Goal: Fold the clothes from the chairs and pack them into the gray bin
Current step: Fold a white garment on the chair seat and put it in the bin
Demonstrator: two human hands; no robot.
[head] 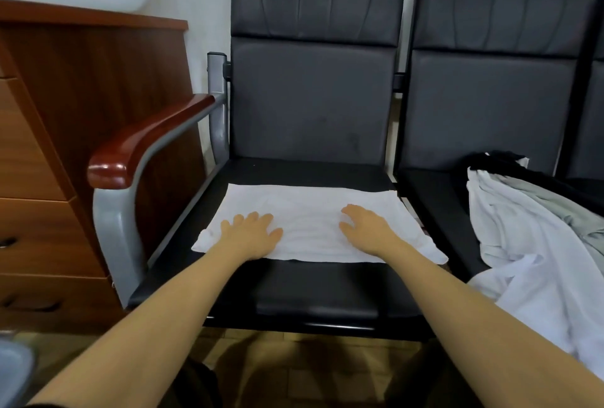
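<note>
While a white cloth (310,221) lies folded into a flat rectangle on the seat of the left chair (313,100), we press it down with both hands. Our left hand (253,232) rests near the cloth's left end with fingers spread and straight, holding nothing; our right hand (366,228) lies on the right half, fingers relaxed and slightly bent, also gripping nothing. We judge that the palms sit flat like this to smooth the layers and set the creases, with the firm, level seat serving as the folding surface.

On the neighbouring chair (490,90) to the right waits a loose pile of clothes (523,228): a white garment spilling over the front edge, something gray beneath it and a dark piece at the back. They appear to be unfolded and heaped there within easy reach for the next turns.

We cannot identify the gray bin with any certainty; only a pale, blurred rim (13,365) shows at the lower left corner, and we cannot tell what it is. A wooden cabinet (65,113) stands beside the left chair's armrest (143,139). By our reading, one item is nearly finished and most of the packing remains.
</note>
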